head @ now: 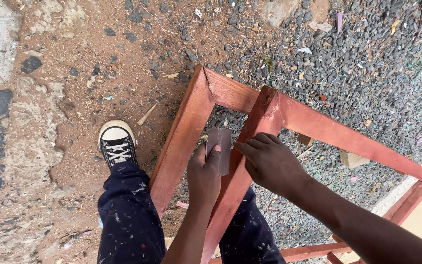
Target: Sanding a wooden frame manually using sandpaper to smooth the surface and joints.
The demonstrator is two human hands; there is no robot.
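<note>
A reddish-brown stained wooden frame point(186, 132) stands tilted over gravel ground, with an inner rail point(257, 129) running down its middle. My left hand point(203, 176) grips a small brown piece of sandpaper point(219, 139), thumb on its face, held beside the inner rail. My right hand point(269, 161) is just to the right, its fingertips touching the sandpaper's right edge and resting against the rail.
My left leg in paint-spattered dark trousers point(128, 215) and a black-and-white sneaker point(116, 144) stand left of the frame. Sawdust, wood chips and dark gravel point(367, 73) cover the ground. A pale wood block point(350, 159) lies under the frame.
</note>
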